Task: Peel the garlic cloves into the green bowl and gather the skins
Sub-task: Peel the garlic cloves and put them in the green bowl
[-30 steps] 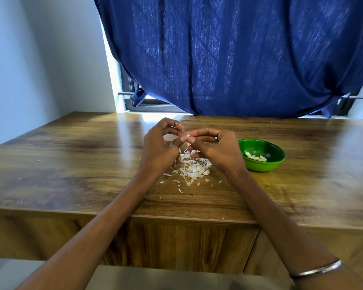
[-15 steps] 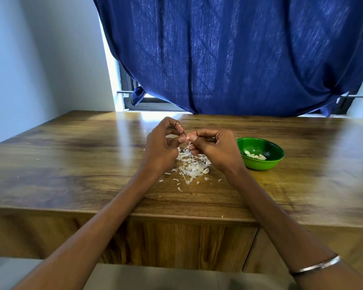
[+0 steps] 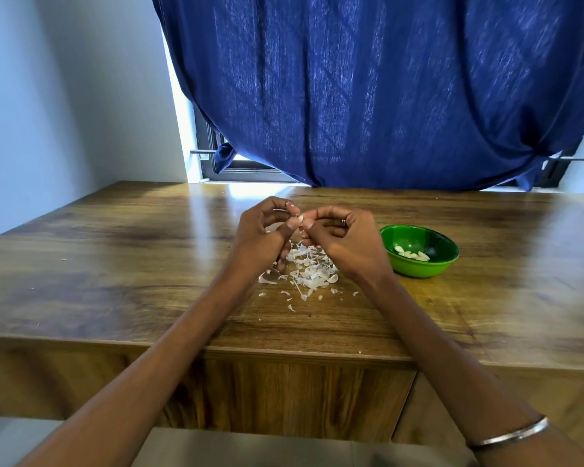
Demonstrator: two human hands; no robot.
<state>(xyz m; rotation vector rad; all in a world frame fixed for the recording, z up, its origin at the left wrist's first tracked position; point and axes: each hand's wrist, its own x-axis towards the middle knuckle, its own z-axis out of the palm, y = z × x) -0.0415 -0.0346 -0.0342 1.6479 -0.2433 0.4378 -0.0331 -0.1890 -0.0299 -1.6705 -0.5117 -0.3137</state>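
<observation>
Above the middle of the wooden table, my left hand and my right hand meet fingertip to fingertip. Between them they pinch a small pale garlic clove, mostly hidden by the fingers. Directly beneath the hands lies a loose heap of white garlic skins, with small flakes scattered toward the table's front edge. The green bowl stands just right of my right hand and holds several peeled cloves.
A dark blue curtain hangs behind the table's far edge, over a window. A pale wall runs along the left. The table's front edge is close to my body, with a wooden panel below it.
Both hands stay together over the skins; the fingertips have shifted slightly on the clove. The bowl and the heap of skins have not moved.
</observation>
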